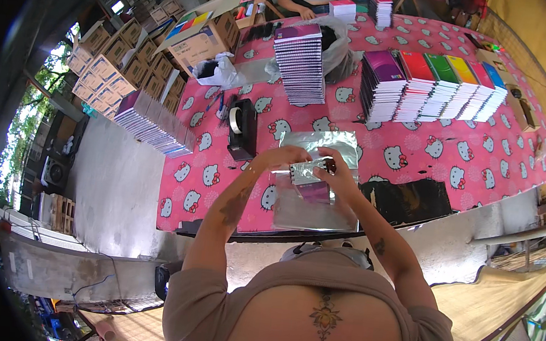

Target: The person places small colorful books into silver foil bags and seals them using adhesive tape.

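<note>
The left hand point(292, 155) curls its fingers at the far edge of a purple-covered notebook point(314, 192), which lies on a shiny, see-through plastic sheet point(314, 219) before the person, silvery plastic over its upper part. The right hand point(340, 172) bends at that edge too, thumb and fingers apart — whether either hand pinches anything, I cannot tell. A black tape dispenser point(243, 139) stands leftward on the pink cat-patterned tablecloth point(224, 194) — beyond rises a tall stack of purple spiral-bound notebooks point(300, 67).
</note>
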